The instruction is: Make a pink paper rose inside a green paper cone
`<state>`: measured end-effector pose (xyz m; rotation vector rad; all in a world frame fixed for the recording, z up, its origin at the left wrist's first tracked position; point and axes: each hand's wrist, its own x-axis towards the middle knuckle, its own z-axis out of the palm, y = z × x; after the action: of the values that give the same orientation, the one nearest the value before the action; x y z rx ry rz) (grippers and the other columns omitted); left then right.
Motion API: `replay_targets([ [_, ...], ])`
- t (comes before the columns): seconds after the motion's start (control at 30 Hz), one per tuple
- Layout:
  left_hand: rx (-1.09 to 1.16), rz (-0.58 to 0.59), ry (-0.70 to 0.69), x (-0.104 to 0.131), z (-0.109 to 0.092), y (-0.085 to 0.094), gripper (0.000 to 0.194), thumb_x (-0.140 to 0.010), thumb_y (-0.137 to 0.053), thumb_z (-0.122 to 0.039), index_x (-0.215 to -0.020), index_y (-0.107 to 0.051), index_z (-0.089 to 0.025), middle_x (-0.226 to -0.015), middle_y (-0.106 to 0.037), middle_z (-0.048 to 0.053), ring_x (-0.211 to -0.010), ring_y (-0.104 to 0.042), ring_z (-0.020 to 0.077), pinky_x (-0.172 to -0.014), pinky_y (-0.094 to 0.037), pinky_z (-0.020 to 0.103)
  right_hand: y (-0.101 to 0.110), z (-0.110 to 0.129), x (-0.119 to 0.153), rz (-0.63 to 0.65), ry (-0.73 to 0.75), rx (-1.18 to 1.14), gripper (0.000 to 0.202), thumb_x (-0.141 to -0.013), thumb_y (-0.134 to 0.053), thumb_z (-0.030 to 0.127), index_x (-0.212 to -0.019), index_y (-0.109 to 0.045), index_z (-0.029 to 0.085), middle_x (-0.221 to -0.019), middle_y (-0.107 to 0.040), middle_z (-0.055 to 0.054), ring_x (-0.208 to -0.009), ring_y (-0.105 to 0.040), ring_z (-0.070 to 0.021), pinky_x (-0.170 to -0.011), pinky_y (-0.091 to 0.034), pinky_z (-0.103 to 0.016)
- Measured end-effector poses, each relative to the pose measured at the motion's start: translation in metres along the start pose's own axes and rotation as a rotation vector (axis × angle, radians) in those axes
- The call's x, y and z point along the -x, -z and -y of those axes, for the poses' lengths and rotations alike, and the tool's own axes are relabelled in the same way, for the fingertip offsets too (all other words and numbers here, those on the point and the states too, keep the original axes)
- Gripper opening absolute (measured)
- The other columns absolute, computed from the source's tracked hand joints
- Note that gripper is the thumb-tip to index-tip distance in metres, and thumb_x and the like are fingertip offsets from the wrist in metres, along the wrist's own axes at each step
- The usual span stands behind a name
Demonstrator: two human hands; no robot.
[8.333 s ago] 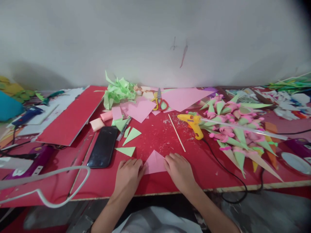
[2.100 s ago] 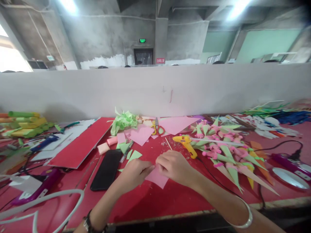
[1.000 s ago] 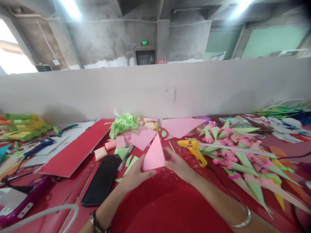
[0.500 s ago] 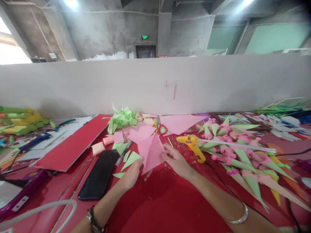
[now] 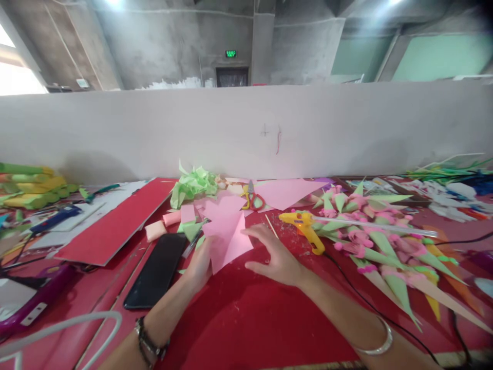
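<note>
A creased sheet of pink paper is gripped at its left side by my left hand, whose thumb and fingers close on it. My right hand is just right of the sheet, thumb and fingers apart, with nothing in it. Beyond the sheet lie more pink paper pieces and scissors with red and yellow handles. Green paper scraps and a pen are partly hidden behind my left hand. A black phone rests left of my left forearm.
Right of my right hand sits a yellow glue gun with a trailing cord, beside a heap of pink and green paper flowers. A red board lies at left, near crumpled green paper. A purple power strip is at far left.
My right hand has let go of the pink paper, and its fingers have spread. My left hand has shifted slightly left with the sheet.
</note>
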<state>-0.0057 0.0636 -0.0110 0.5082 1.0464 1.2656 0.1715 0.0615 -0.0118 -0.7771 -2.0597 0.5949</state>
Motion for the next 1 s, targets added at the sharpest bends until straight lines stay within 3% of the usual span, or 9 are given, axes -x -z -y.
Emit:
replay_targets([
  [0.07,-0.063,0.116,-0.024,0.001,-0.002,-0.001,0.008,-0.069,-0.050,-0.017,-0.070,-0.057,-0.013,-0.059,-0.063,0.002,-0.060,-0.061,0.0163,-0.059,-0.047,0.025,0.000,0.001,-0.002,-0.079,-0.002,0.032,0.026,-0.072,-0.056,0.021,-0.098,-0.052,0.022,-0.098,-0.049,-0.006,-0.095,-0.048,-0.0181,-0.084,-0.039,-0.032],
  [0.17,-0.069,0.222,0.007,0.002,-0.004,0.000,0.010,-0.070,-0.050,-0.022,-0.072,-0.055,-0.014,-0.055,-0.060,0.000,-0.050,-0.057,0.0141,-0.054,-0.046,0.025,-0.001,-0.002,-0.004,-0.185,-0.028,0.038,0.003,-0.074,-0.052,0.018,-0.075,-0.054,0.019,-0.083,-0.052,-0.003,-0.084,-0.051,-0.0163,-0.078,-0.040,-0.029],
  [0.27,-0.117,0.395,0.055,0.001,-0.004,0.002,0.027,-0.072,-0.049,-0.038,-0.078,-0.055,-0.013,-0.063,-0.061,0.004,-0.047,-0.055,0.0135,-0.052,-0.044,0.026,-0.004,-0.008,-0.004,-0.266,-0.113,-0.011,0.005,-0.076,-0.048,0.019,-0.075,-0.053,0.018,-0.080,-0.055,-0.003,-0.081,-0.052,-0.0159,-0.075,-0.041,-0.028],
  [0.37,-0.238,0.573,-0.043,-0.002,0.001,0.006,0.041,-0.067,-0.054,-0.050,-0.088,-0.055,-0.014,-0.071,-0.062,0.005,-0.052,-0.055,0.0133,-0.054,-0.044,0.026,-0.008,-0.013,-0.005,-0.286,-0.222,-0.146,0.010,-0.077,-0.045,0.022,-0.081,-0.053,0.018,-0.079,-0.056,-0.002,-0.079,-0.054,-0.0157,-0.072,-0.043,-0.027],
  [0.43,-0.411,0.517,-0.180,-0.004,0.005,0.008,0.037,-0.064,-0.058,-0.048,-0.080,-0.058,-0.014,-0.062,-0.060,0.002,-0.053,-0.054,0.0127,-0.056,-0.042,0.025,-0.009,-0.014,-0.005,-0.253,-0.255,-0.233,0.011,-0.076,-0.044,0.022,-0.081,-0.053,0.017,-0.077,-0.057,-0.002,-0.077,-0.054,-0.0153,-0.070,-0.043,-0.027],
  [0.6,-0.843,0.170,-0.479,0.000,0.004,0.006,0.038,-0.070,-0.052,-0.043,-0.044,-0.052,-0.015,-0.046,-0.055,0.000,-0.052,-0.051,0.0124,-0.058,-0.039,0.023,-0.010,-0.010,-0.004,-0.175,-0.317,-0.279,0.009,-0.069,-0.043,0.012,-0.067,-0.050,0.018,-0.067,-0.052,0.002,-0.068,-0.052,-0.0123,-0.064,-0.043,-0.023],
  [0.73,-0.919,0.170,-0.549,0.003,-0.001,0.001,0.038,-0.072,-0.049,-0.040,-0.043,-0.054,-0.015,-0.050,-0.058,0.001,-0.055,-0.053,0.0131,-0.060,-0.040,0.022,-0.011,-0.007,-0.005,-0.195,-0.377,-0.412,0.005,-0.069,-0.047,0.016,-0.073,-0.049,0.019,-0.069,-0.050,0.003,-0.060,-0.050,-0.0096,-0.057,-0.042,-0.022],
  [0.87,-0.836,0.158,-0.552,0.004,0.001,-0.002,0.027,-0.071,-0.053,-0.036,-0.057,-0.060,-0.014,-0.064,-0.065,0.002,-0.064,-0.057,0.0142,-0.065,-0.042,0.022,-0.014,-0.008,-0.007,-0.316,-0.470,-0.620,0.030,-0.070,-0.055,0.028,-0.096,-0.043,0.021,-0.066,-0.051,0.005,-0.053,-0.050,-0.0077,-0.055,-0.041,-0.022],
  [1.0,-0.799,0.147,-0.531,0.003,0.005,-0.002,0.022,-0.069,-0.056,-0.036,-0.069,-0.062,-0.014,-0.070,-0.066,0.002,-0.067,-0.059,0.0154,-0.067,-0.043,0.023,-0.017,-0.011,-0.006,-0.253,-0.504,-0.616,0.022,-0.070,-0.055,0.036,-0.081,-0.053,0.016,-0.058,-0.054,0.003,-0.050,-0.051,-0.0087,-0.053,-0.042,-0.023],
])
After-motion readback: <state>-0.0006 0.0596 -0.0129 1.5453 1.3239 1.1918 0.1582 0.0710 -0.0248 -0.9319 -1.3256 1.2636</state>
